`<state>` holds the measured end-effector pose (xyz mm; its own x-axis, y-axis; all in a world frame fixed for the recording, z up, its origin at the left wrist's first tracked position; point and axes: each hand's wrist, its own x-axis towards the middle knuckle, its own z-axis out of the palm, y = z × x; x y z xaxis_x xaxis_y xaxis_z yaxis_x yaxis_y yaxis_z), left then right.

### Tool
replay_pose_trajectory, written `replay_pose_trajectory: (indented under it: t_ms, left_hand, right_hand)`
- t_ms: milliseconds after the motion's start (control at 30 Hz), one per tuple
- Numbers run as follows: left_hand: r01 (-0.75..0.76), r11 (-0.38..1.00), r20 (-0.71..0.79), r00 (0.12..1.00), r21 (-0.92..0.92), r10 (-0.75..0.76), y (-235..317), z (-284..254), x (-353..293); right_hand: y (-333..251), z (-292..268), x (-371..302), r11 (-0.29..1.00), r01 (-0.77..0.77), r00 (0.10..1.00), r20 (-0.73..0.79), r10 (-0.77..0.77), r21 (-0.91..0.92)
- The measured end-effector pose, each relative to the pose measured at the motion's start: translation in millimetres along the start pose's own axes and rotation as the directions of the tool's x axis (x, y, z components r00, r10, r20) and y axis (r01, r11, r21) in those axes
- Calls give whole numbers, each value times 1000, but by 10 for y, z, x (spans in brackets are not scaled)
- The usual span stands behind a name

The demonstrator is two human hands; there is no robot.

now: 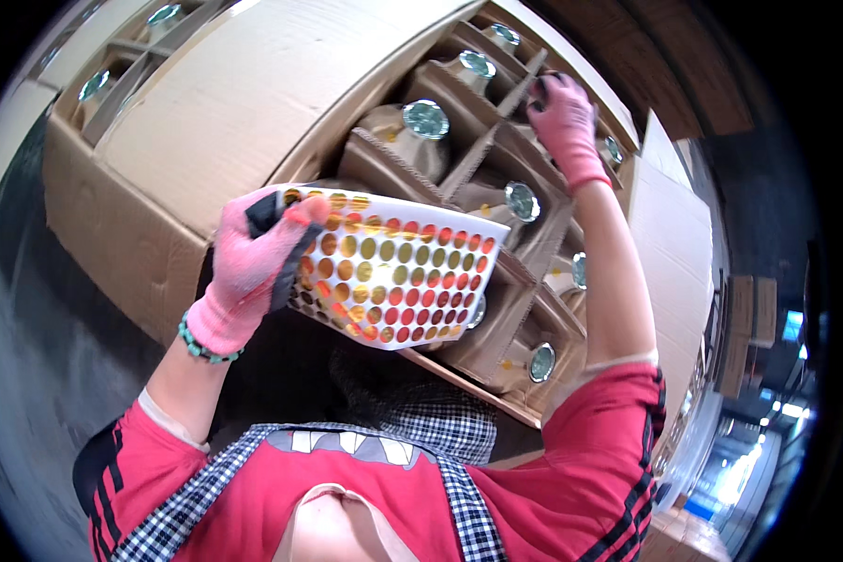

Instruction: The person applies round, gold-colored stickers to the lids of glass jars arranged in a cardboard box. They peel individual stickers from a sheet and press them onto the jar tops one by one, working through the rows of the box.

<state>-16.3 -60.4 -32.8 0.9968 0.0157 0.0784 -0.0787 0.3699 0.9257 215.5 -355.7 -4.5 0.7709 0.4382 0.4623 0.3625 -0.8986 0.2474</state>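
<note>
My left hand, in a pink glove with dark palm patches, pinches the left edge of a white sheet of stickers. Rows of shiny round gold, orange and red stickers cover the sheet. It hangs tilted over the near side of an open cardboard box. My right hand, also gloved in pink, reaches into a far compartment with its fingers bent downward. What its fingertips touch or hold is hidden. Around it, brown-paper-wrapped items with shiny green-silver round tops, such as this wrapped item, stand in the compartments.
Cardboard dividers split the box. To its left, a second box holds more wrapped items under a broad flap. An open flap stands out at the right. Stacked brown cartons are behind.
</note>
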Motion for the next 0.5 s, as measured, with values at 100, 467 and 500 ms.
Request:
replay_pose_trajectory:
  t_ms: [100, 467, 500]
  left_hand:
    - [-30, 998, -37, 999, 51, 32, 22, 47, -5]
    - [-110, 990, 17, 994, -89, 112, -32, 16, -9]
    - [-103, 990, 26, 994, -94, 105, -32, -4, -10]
  right_hand:
    - [-584, -494, 1, 559, -105, 974, -29, 225, 822]
    - [-1591, -1474, -437, 590, 151, 930, 87, -356, 793]
    - [-1601, -1480, -444, 611, 183, 929, 68, -364, 770]
